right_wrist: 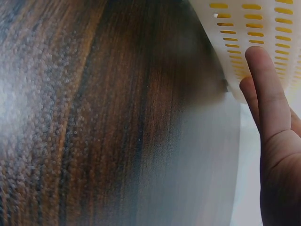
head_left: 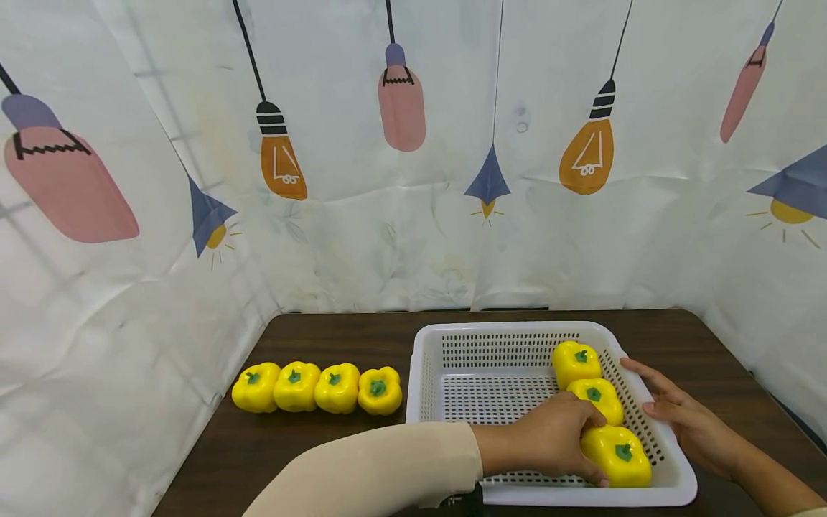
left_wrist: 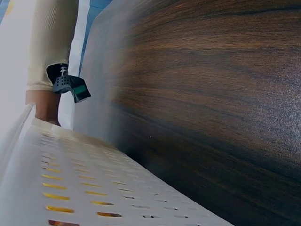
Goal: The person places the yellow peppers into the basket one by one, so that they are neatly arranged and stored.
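Observation:
My left hand (head_left: 554, 433) reaches into the white plastic basket (head_left: 672, 470) and grips a yellow bell pepper (head_left: 629, 459) with a green stem at its front right corner. The thumb lies along the pepper's near side; the other fingers are mostly hidden behind it. Two more yellow bell peppers, a middle one (head_left: 604, 403) and a far one (head_left: 571, 366), line up behind it along the basket's right wall. My right hand (head_left: 694, 424) rests against the outside of that wall, fingers fairly straight. In the right wrist view, a fingertip (right_wrist: 256, 55) lies at the slotted wall (right_wrist: 230, 28).
Left of the basket, several yellow bell peppers (head_left: 295, 388) stand in a row on the dark wooden table (head_left: 213, 463). A white curtain (head_left: 362, 244) printed with lamps hangs behind the table and along its sides.

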{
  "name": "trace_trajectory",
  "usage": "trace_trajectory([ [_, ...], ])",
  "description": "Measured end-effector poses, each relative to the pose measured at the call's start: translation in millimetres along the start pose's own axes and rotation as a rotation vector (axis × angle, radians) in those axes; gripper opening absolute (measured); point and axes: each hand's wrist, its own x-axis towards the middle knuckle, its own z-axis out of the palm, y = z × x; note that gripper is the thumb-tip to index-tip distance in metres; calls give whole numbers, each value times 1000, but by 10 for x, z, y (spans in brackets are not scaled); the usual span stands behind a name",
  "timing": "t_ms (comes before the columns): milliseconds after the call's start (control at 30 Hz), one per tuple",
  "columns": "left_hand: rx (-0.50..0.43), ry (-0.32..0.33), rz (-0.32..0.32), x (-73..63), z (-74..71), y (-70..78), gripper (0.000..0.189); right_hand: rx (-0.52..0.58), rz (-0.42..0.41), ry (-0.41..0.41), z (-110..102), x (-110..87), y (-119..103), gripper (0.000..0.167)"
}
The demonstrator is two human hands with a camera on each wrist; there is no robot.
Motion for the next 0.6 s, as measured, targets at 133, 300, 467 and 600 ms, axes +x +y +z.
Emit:
trace_trajectory([
  [133,-9,-5,7,-15,-18,-4,69,-1,0,1,2,-1,-6,64],
  [300,-37,2,17,-43,-73,-32,73,26,0,-13,1,2,-17,65],
  [467,-82,8,11,-105,-143,-64,71,12,0,-7,-6,1,-10,64],
  [600,-106,18,4,-181,-205,-54,69,17,5,-8,-11,-1,-1,64],
])
